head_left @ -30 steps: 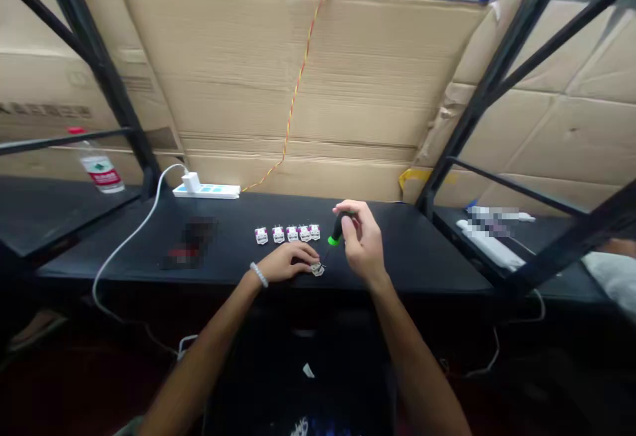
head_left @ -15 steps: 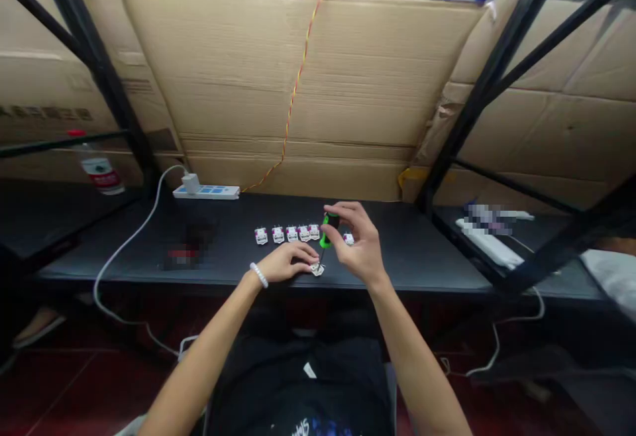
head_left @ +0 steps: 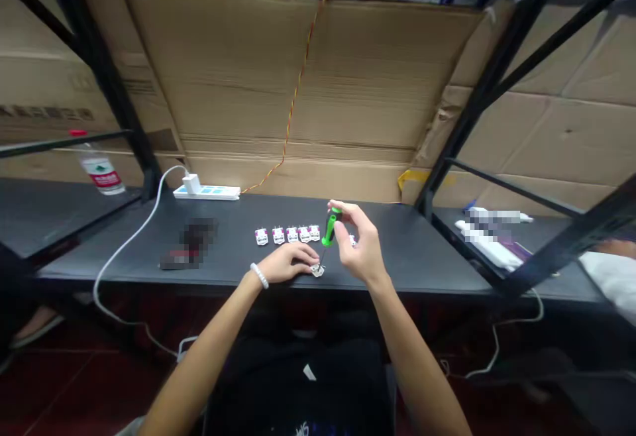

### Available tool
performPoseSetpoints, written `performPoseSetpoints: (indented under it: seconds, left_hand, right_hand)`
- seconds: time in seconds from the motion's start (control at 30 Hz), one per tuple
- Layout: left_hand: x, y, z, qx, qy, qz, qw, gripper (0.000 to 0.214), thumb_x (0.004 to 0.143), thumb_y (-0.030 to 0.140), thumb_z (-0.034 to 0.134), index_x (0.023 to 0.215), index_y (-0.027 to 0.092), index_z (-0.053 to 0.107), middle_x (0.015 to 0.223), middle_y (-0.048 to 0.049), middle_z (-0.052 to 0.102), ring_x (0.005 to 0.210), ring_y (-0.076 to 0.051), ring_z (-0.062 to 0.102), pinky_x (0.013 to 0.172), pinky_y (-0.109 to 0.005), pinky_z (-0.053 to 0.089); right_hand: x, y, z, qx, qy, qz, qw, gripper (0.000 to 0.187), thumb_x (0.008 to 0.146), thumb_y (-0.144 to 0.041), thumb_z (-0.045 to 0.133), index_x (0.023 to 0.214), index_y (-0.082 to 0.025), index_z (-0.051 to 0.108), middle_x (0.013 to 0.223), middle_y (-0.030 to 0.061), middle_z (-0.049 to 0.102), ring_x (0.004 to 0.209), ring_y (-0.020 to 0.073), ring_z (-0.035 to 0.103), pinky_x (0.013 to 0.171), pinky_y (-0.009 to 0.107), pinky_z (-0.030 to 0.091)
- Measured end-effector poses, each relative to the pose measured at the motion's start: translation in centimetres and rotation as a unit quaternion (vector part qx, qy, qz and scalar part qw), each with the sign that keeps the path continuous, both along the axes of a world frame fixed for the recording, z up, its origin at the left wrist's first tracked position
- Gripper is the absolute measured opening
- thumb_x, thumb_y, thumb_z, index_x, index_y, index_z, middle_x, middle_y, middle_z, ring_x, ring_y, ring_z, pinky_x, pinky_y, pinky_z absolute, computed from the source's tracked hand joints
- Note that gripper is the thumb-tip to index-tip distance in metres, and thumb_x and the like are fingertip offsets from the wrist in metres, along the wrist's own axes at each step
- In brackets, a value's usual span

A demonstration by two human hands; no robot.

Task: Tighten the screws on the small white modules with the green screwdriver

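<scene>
Near the table's front edge lies a small white part (head_left: 317,270). My left hand (head_left: 288,262), with a white beaded bracelet at the wrist, pinches its left side. A green and black screwdriver (head_left: 330,227) is held in my right hand (head_left: 362,240), between thumb and fingers. Its shaft slants down and the tip meets the white part. Just behind my hands, several white and purple modules (head_left: 278,234) stand in a row. Another white module (head_left: 352,240) is partly hidden behind my right hand.
A white power strip (head_left: 207,193) with a plugged-in charger lies at the back left of the black table (head_left: 417,260); its white cable (head_left: 128,240) hangs over the front edge. A bottle (head_left: 102,169) stands left, beyond the black frame. Blurred-out items (head_left: 189,244) lie at left.
My right fingers have shifted on the screwdriver handle, showing more of its green top. My left hand and the white part stay in place. The picture is darker.
</scene>
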State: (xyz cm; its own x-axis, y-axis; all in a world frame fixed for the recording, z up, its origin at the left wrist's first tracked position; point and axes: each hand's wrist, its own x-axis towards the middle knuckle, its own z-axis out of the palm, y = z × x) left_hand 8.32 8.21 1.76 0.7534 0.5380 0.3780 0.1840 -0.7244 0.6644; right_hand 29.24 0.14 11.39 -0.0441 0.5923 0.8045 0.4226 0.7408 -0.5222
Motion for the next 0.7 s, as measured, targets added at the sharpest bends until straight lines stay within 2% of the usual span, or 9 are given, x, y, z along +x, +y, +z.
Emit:
performPoseSetpoints:
  seconds: [0.13,0.2,0.27,0.33,0.5,0.57,0.7]
  left_hand:
    - [0.06,0.05,0.00,0.001,0.002,-0.002,1.000,0.019,0.095,0.035,0.074,0.104,0.021,0.084,0.117,-0.0099,0.078,0.110,-0.022,0.071,0.106,-0.038,0.052]
    - [0.06,0.06,0.03,0.002,0.003,-0.002,1.000,0.019,0.095,0.035,0.074,0.105,0.021,0.084,0.117,-0.0098,0.078,0.110,-0.022,0.071,0.106,-0.038,0.052]
    - [0.04,0.06,0.06,0.002,0.002,-0.004,1.000,0.019,0.095,0.035,0.074,0.105,0.022,0.084,0.117,-0.0096,0.078,0.109,-0.022,0.071,0.105,-0.038,0.052]
    - [0.03,0.05,0.07,0.001,-0.001,-0.006,1.000,0.020,0.096,0.036,0.074,0.105,0.022,0.084,0.117,-0.0099,0.078,0.110,-0.023,0.071,0.106,-0.038,0.052]
    - [0.01,0.03,0.05,0.002,-0.006,-0.006,1.000,0.022,0.096,0.037,0.073,0.104,0.020,0.084,0.117,-0.0111,0.078,0.110,-0.024,0.071,0.105,-0.038,0.052]
    - [0.01,0.04,0.05,0.004,-0.001,-0.007,1.000,0.021,0.096,0.037,0.073,0.105,0.021,0.084,0.117,-0.0101,0.078,0.111,-0.024,0.071,0.106,-0.039,0.052]
    - [0.01,0.11,-0.05,0.005,0.004,-0.003,1.000,0.019,0.096,0.036,0.073,0.105,0.023,0.084,0.118,-0.0091,0.078,0.112,-0.023,0.070,0.106,-0.038,0.051]
  right_hand:
    - [-0.14,0.10,-0.08,0.013,0.009,-0.067,0.998,0.032,0.086,-0.035,0.079,0.117,-0.028,0.072,0.116,0.0078,0.063,0.100,0.0230,0.066,0.080,0.038,0.061]
    - [-0.12,0.10,-0.07,0.005,0.011,-0.054,0.998,0.030,0.091,-0.032,0.073,0.121,-0.028,0.071,0.114,0.0072,0.066,0.098,0.0222,0.067,0.083,0.039,0.061]
    - [-0.08,0.06,-0.08,-0.006,0.008,-0.020,1.000,0.033,0.097,-0.026,0.063,0.130,-0.028,0.066,0.121,0.0084,0.070,0.105,0.0232,0.069,0.093,0.042,0.060]
    - [-0.08,0.05,-0.14,-0.011,0.009,-0.006,1.000,0.036,0.098,-0.024,0.060,0.134,-0.027,0.064,0.125,0.0090,0.072,0.108,0.0242,0.070,0.098,0.045,0.059]
    - [-0.37,0.34,-0.65,0.013,0.074,-0.048,0.996,0.032,0.085,-0.034,0.082,0.116,-0.028,0.075,0.123,0.0085,0.061,0.107,0.0233,0.068,0.085,0.038,0.064]
    - [-0.40,0.36,-0.83,0.003,0.085,-0.030,0.996,0.031,0.089,-0.034,0.078,0.119,-0.029,0.074,0.123,0.0082,0.060,0.106,0.0220,0.069,0.088,0.038,0.065]
    - [-0.26,0.04,-0.74,-0.015,0.053,0.008,0.998,0.033,0.099,-0.028,0.062,0.131,-0.028,0.067,0.126,0.0093,0.071,0.112,0.0242,0.071,0.098,0.043,0.062]
